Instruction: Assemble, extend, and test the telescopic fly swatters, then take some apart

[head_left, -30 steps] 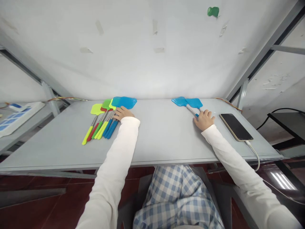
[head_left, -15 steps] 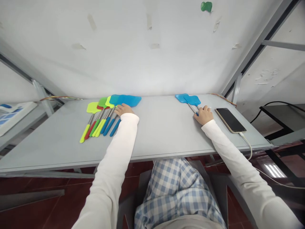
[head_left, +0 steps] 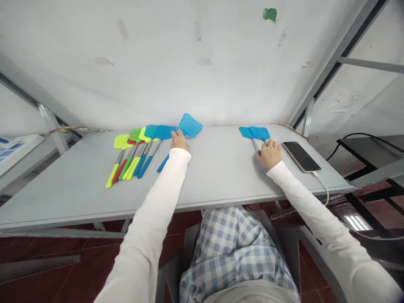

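Observation:
My left hand [head_left: 179, 142] is closed around the metal shaft of a blue fly swatter [head_left: 190, 126], whose head is tilted up toward the wall and whose blue handle juts out below the hand. To its left lies a row of fly swatters [head_left: 122, 142] in yellow, red, green and blue, heads overlapping and handles toward me. At the right, two blue fly swatters [head_left: 259, 133] lie with overlapping heads. Over their handles my right hand [head_left: 269, 154] is closed with fingers curled; it hides most of the handles, so its exact grip is partly covered.
A smartphone [head_left: 301, 156] with a white charging cable [head_left: 322, 183] lies right of my right hand. The grey table [head_left: 217, 168] meets a white wall [head_left: 151, 84] behind. Metal frame posts stand at both ends, with thin wires [head_left: 292, 129] along the back corners.
My left hand has moved right with one blue fly swatter, pulling it apart from the row and lifting its head. The two blue swatters' heads at the right have shifted slightly right.

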Demonstrator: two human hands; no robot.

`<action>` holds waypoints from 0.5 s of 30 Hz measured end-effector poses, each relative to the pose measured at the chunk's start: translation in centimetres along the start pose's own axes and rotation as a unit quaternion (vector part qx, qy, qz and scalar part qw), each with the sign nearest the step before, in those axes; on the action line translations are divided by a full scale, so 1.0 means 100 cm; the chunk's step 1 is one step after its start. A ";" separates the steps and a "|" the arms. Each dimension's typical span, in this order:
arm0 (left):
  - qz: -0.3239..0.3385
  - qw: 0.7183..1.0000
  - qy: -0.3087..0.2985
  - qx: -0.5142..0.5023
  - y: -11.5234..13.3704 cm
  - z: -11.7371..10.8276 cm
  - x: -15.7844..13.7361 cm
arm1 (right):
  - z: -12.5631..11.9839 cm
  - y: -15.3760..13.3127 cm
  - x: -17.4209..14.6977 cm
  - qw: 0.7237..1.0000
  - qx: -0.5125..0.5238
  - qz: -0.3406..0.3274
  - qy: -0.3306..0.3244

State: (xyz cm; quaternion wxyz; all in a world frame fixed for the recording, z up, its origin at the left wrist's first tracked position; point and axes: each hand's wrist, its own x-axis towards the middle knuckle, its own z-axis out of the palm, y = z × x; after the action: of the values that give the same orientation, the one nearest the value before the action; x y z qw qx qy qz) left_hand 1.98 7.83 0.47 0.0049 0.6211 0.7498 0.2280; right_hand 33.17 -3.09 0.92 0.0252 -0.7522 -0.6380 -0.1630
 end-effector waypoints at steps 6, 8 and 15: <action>0.006 1.000 0.001 0.002 -0.002 0.004 0.002 | -0.003 -0.019 -0.021 1.000 0.010 -0.012 0.006; 0.009 1.000 0.004 -0.008 -0.003 0.005 0.002 | -0.004 -0.020 -0.021 1.000 0.011 -0.027 0.007; 0.024 0.998 0.026 -0.048 -0.010 0.014 0.006 | 0.002 -0.014 -0.016 0.999 0.035 0.017 0.010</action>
State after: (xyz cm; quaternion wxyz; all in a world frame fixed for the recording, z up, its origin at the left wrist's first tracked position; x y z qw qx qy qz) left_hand 1.32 8.70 -0.97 0.0101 0.6320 0.7225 0.2801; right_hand 31.68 -4.34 0.08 0.0606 -0.7602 -0.6298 -0.1478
